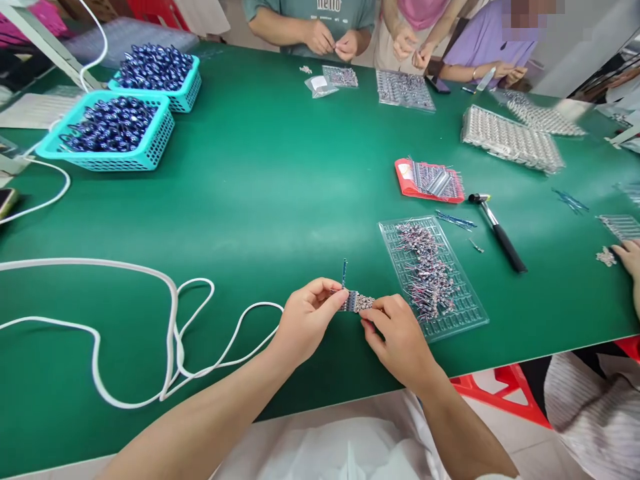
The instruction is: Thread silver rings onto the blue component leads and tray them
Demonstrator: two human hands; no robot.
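Note:
My left hand [313, 313] pinches a small strip of electronic parts [352, 301] between thumb and fingers, above the green table [240, 200] near its front edge. A thin blue strip [345, 272] sticks up from the left fingertips. At the strip's right end, small silvery pieces show, and my right hand [395, 330] closes its fingertips on that end. Just right of my right hand lies a clear plastic tray [470, 308] with a heap of small wired components [430, 280] on it.
White cables [173, 320] loop at left. Two turquoise baskets [150, 157] hold dark blue parts. A hammer [503, 240], a red packet [405, 183] and stacked white trays [510, 140] lie to the right. People work across the table; another person's hand [629, 257] is at far right.

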